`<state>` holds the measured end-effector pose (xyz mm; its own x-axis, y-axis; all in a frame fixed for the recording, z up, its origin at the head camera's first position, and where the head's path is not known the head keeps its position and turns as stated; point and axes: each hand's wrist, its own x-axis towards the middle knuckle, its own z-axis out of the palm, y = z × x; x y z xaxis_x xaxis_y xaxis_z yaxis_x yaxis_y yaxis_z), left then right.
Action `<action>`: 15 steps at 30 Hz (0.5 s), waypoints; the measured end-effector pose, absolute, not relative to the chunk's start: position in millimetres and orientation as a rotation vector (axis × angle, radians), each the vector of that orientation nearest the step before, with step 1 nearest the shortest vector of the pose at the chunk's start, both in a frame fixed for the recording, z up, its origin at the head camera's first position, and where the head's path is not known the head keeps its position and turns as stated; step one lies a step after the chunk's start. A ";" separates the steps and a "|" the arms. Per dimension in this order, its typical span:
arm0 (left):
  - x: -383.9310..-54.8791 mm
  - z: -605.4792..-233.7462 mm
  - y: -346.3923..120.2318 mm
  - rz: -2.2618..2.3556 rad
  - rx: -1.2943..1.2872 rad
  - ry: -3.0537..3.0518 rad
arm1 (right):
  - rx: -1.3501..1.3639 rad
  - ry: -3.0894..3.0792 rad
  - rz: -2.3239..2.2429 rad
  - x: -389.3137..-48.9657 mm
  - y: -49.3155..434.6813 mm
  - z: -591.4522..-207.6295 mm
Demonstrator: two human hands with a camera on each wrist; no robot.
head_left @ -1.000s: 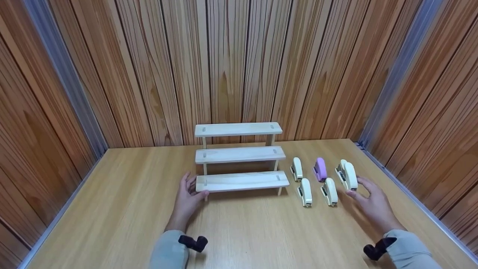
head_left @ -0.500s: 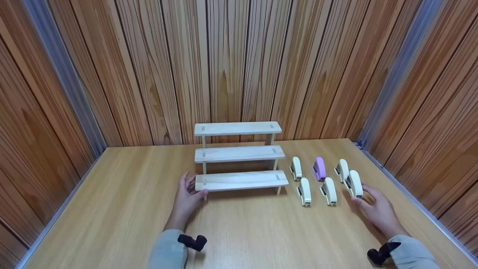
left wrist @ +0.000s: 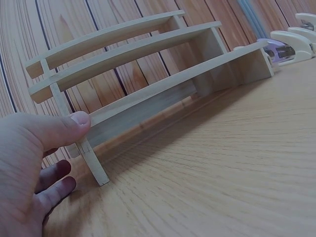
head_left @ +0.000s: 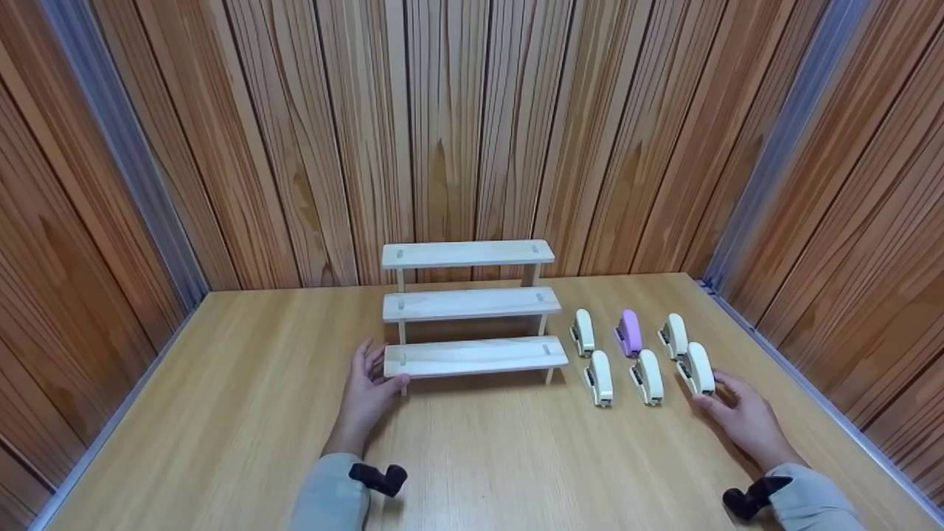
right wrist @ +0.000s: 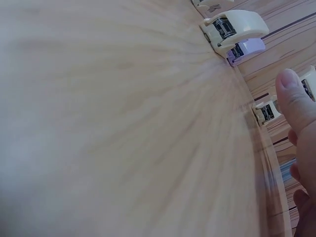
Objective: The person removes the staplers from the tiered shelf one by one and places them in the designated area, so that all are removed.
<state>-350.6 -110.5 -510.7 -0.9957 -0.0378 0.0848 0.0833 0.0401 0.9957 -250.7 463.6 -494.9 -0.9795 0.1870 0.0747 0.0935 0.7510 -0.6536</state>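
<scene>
A three-tiered wooden display shelf [head_left: 479, 357] stands at the back middle of the table. My left hand [head_left: 369, 398] grips the left end of its lowest tier, thumb on the front edge; in the left wrist view the thumb [left wrist: 69, 127] presses the board above the leg. To the right, my right hand [head_left: 751, 422] holds a cream stapler [head_left: 697, 369] between thumb and fingers, low over the table. Just behind it stands another cream stapler [head_left: 674, 335]. In the right wrist view the held stapler [right wrist: 309, 81] is largely hidden by the thumb.
A purple stapler [head_left: 629, 333] stands between the shelf and my right hand. Cream staplers stand around it: one [head_left: 583, 332] behind left, two [head_left: 600, 378] [head_left: 647, 377] in front. Wood-patterned walls [head_left: 442, 133] enclose the table's [head_left: 472, 472] back and sides.
My right hand has brought the held stapler toward me, slightly right and lower, away from the cream stapler behind it. My left hand stays on the shelf.
</scene>
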 end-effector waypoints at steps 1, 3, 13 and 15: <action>-350.5 -510.8 -110.4 -2.116 -0.047 -2.200 | -0.227 -2.813 1.040 -251.1 464.1 -495.9; -350.6 -511.2 -110.5 -2.112 -0.049 -2.199 | -0.234 -2.818 1.042 -251.9 465.0 -497.8; -350.8 -511.9 -111.3 -2.112 -0.066 -2.191 | -0.286 -2.832 1.030 -255.2 468.2 -504.2; -351.4 -511.6 -111.4 -2.107 -0.069 -2.185 | -0.280 -2.824 1.015 -256.4 468.0 -505.3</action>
<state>-351.4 -111.4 -511.6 -0.9934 -0.0402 0.1070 0.1054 0.0387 0.9937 -256.4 468.0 -505.3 -0.9746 0.2164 0.0573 0.1305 0.7569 -0.6404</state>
